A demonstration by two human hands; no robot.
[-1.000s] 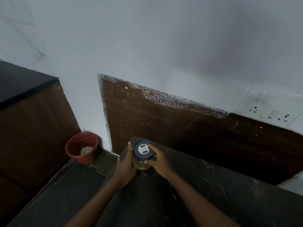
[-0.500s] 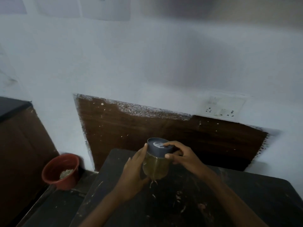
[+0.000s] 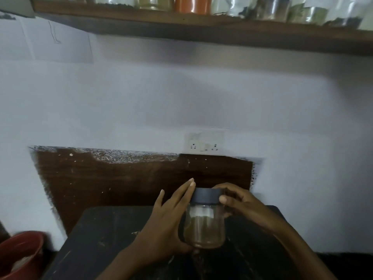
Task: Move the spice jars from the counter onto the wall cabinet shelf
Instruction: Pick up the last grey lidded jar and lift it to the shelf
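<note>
the jar (image 3: 203,225) is upright in the air above the counter (image 3: 113,239), well under the shelf (image 3: 201,27); the right hand (image 3: 240,207) curls fingers and thumb around its lid (image 3: 205,199), and the left hand (image 3: 167,225) presses flat on the glass with straight fingers. for a good lift, i think the left palm should carry the weight, because the lid alone may loosen, and the jar should rise straight to a gap between the containers (image 3: 193,5) there.
</note>
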